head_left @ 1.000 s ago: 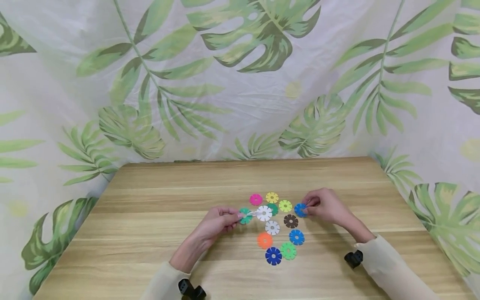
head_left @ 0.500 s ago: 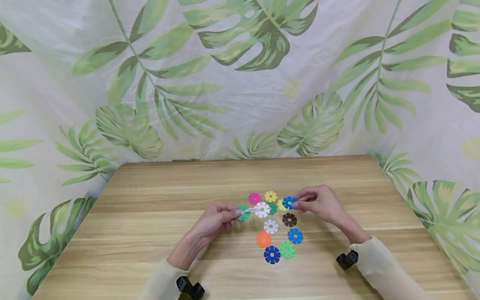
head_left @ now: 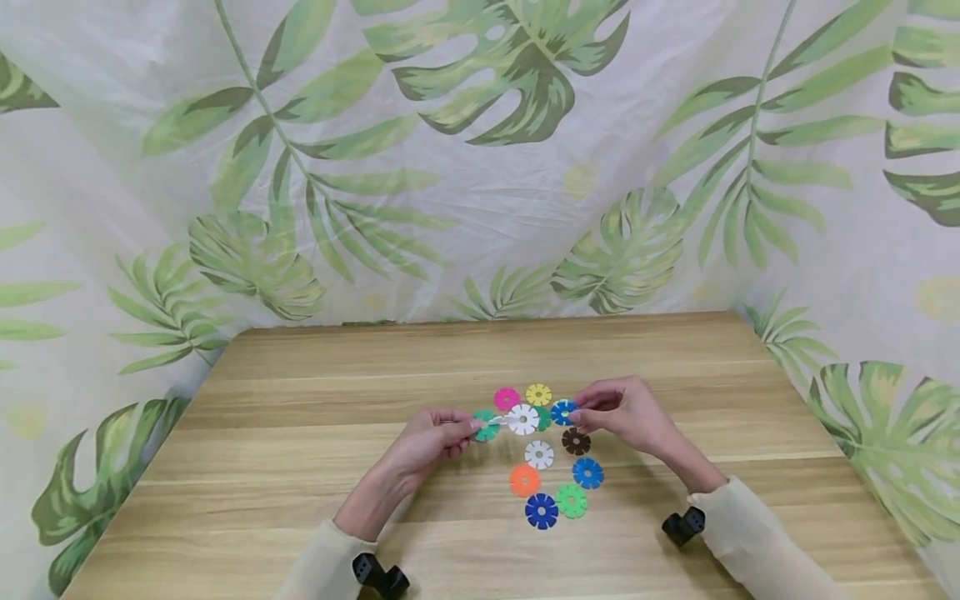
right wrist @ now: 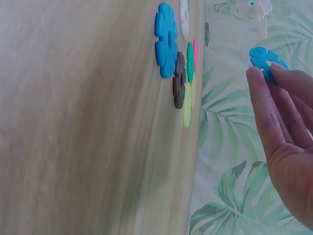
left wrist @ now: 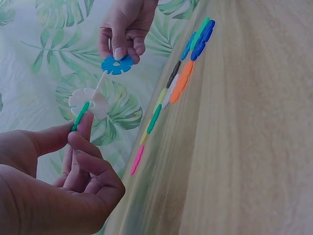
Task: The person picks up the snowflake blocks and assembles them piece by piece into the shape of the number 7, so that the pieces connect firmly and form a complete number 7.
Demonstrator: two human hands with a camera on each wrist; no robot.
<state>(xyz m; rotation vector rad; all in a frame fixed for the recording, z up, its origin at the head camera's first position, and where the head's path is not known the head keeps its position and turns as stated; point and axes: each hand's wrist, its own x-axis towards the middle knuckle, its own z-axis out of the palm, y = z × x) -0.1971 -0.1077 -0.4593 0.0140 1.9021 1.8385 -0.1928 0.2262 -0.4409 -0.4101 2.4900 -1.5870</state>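
Observation:
My left hand (head_left: 427, 446) pinches a green notched disc (left wrist: 80, 116) between thumb and fingers, above the table. Joined to that disc are white notched discs (left wrist: 78, 100), one of them seen edge-on. My right hand (head_left: 630, 418) holds a blue notched disc (right wrist: 261, 55) by its rim with thumb and fingertips. In the left wrist view, the tip of the edge-on white disc lies right by the blue disc's rim; whether they touch I cannot tell. The head view has the blue disc to the right of the white ones.
Several loose notched discs lie flat on the wooden table (head_left: 300, 467): pink (head_left: 506, 399), yellow (head_left: 538, 394), brown (head_left: 576, 442), white (head_left: 539, 455), orange (head_left: 525, 481), light blue (head_left: 588, 473), light green (head_left: 572, 501) and dark blue (head_left: 542, 511) among them. A leaf-patterned cloth hangs behind.
My right hand has moved left with the blue disc, bringing it close to the white discs and over the yellow-green disc. The left hand has stayed almost in place.

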